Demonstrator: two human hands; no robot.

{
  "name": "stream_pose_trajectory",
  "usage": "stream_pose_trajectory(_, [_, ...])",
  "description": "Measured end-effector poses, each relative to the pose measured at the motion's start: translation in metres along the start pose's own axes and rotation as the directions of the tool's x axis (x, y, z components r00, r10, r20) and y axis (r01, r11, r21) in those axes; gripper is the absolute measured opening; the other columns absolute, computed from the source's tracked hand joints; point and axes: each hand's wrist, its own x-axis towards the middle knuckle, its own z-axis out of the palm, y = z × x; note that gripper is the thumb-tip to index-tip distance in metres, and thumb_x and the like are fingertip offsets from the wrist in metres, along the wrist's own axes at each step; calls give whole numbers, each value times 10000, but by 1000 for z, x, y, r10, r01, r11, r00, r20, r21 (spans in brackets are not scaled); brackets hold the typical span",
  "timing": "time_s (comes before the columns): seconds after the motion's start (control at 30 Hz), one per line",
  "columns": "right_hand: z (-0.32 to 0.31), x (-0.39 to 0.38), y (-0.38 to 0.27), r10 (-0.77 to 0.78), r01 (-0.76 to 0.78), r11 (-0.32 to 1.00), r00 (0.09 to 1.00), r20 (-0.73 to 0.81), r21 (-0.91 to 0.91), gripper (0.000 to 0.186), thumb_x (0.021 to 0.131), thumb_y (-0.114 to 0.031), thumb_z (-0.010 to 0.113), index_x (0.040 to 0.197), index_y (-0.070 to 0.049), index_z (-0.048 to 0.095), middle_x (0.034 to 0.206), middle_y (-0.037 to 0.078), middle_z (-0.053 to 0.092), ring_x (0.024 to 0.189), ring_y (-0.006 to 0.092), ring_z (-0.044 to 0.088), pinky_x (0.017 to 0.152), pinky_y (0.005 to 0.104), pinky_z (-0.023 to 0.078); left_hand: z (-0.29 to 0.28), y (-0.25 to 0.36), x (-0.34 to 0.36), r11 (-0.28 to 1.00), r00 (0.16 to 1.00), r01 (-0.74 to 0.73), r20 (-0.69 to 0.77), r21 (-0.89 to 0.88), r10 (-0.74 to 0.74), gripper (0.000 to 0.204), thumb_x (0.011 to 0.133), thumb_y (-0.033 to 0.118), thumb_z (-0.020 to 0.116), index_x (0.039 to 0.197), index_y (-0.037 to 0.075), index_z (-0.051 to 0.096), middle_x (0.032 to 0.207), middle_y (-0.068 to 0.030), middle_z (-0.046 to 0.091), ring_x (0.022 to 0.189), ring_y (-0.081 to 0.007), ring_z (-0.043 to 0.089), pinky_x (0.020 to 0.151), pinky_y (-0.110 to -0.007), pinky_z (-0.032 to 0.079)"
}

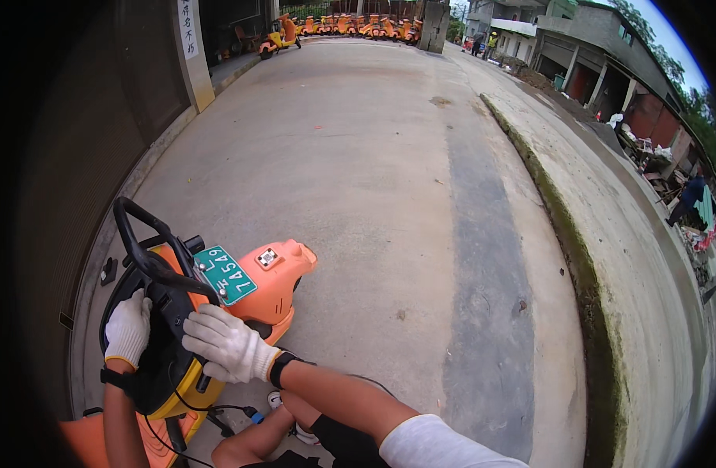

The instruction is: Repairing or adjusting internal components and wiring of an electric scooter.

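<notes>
An orange and yellow electric scooter (278,274) stands at the lower left, with a green plate (225,275) and a black tubular rail (143,261) at its tail. My left hand (129,327), in a white work glove, lies against the scooter's black inner body (167,312); its fingers look stretched out, their tips partly hidden. My right hand (227,344), gloved too, is closed with bent fingers over the rail's near end; a short black end shows below the palm. A dark cable (188,404) with a blue connector (256,416) hangs beside my knee.
A dark shutter wall (116,86) runs along the left. On the right, a mossy kerb (549,187) borders the concrete. A row of orange scooters (354,26) stands far ahead, near a single scooter (280,36). Several people are distant; rubble (662,160) lies at right.
</notes>
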Motion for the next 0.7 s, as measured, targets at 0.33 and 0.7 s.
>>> stream_pose_trajectory(0.33, [0, -4, 0, -10, 9, 1000, 999, -40, -21, 639, 652, -244, 671, 1223, 32, 596, 1300, 255, 581, 1273, 454, 540, 1192, 565, 361, 17, -12, 12, 993, 985, -104, -129, 61, 112, 307, 1039, 285, 542, 1232, 93, 684, 952, -205, 740, 882, -429, 709, 783, -528, 568])
stream_pose_trajectory(0.7, [-9, -6, 2, -15, 13, 998, 999, -36, -56, 608, 686, -268, 647, 1216, 26, 599, 1283, 251, 587, 1261, 453, 548, 1178, 573, 373, 19, -23, 32, 981, 976, -156, -132, 115, 171, 245, 1025, 259, 558, 1204, 129, 664, 1011, -188, 735, 950, -428, 693, 839, -539, 536])
